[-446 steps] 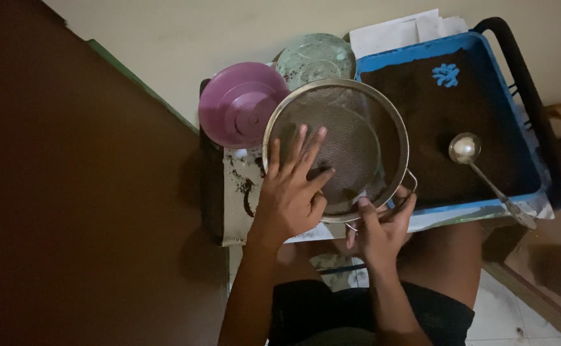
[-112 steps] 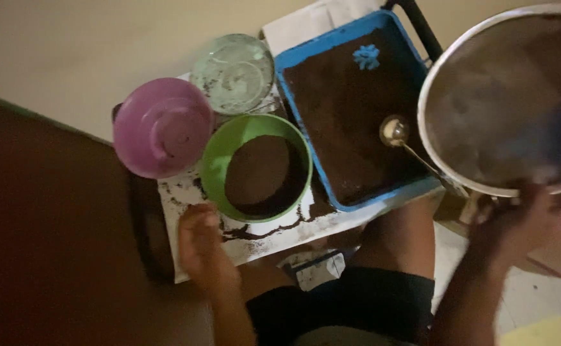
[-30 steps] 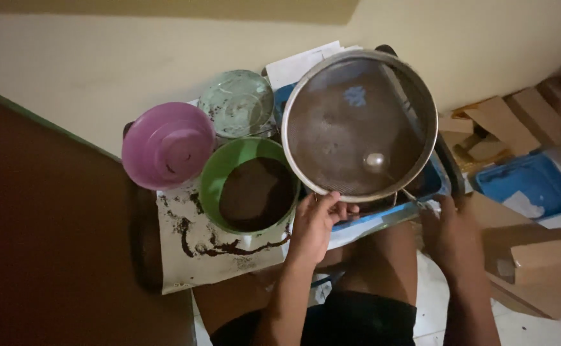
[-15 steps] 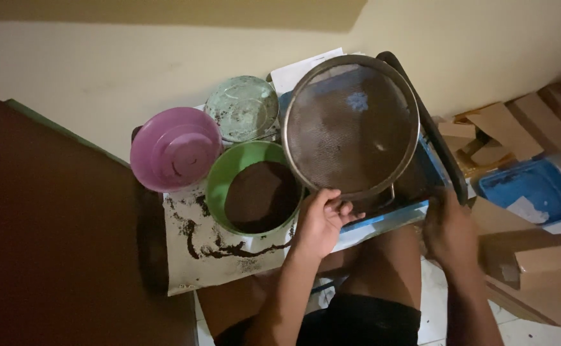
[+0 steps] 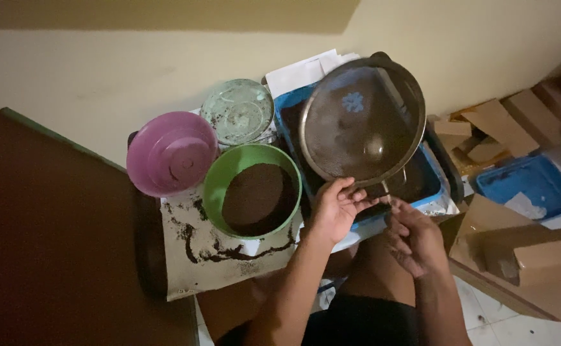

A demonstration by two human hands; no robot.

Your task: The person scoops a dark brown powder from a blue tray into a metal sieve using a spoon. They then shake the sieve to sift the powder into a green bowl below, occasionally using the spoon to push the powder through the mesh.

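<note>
The left hand [image 5: 337, 208] grips the near rim of the round metal mesh sieve [image 5: 362, 122], which rests over the blue plastic tray of dark powder [image 5: 421, 182]. The right hand [image 5: 414, 236], at 5 o'clock from the sieve, is half curled and empty. The green plastic bowl of dark powder [image 5: 253, 191] stands at 9 o'clock from the left hand.

Left hand [image 5: 337, 208]: forearm extended forward, fingers curled, closed on near rim of sieve [image 5: 362, 122]. Right hand [image 5: 414, 236]: just right of sieve's near rim, below it, fingers half-curled, palm inward, gripping nothing visible. Hands close together.
</note>
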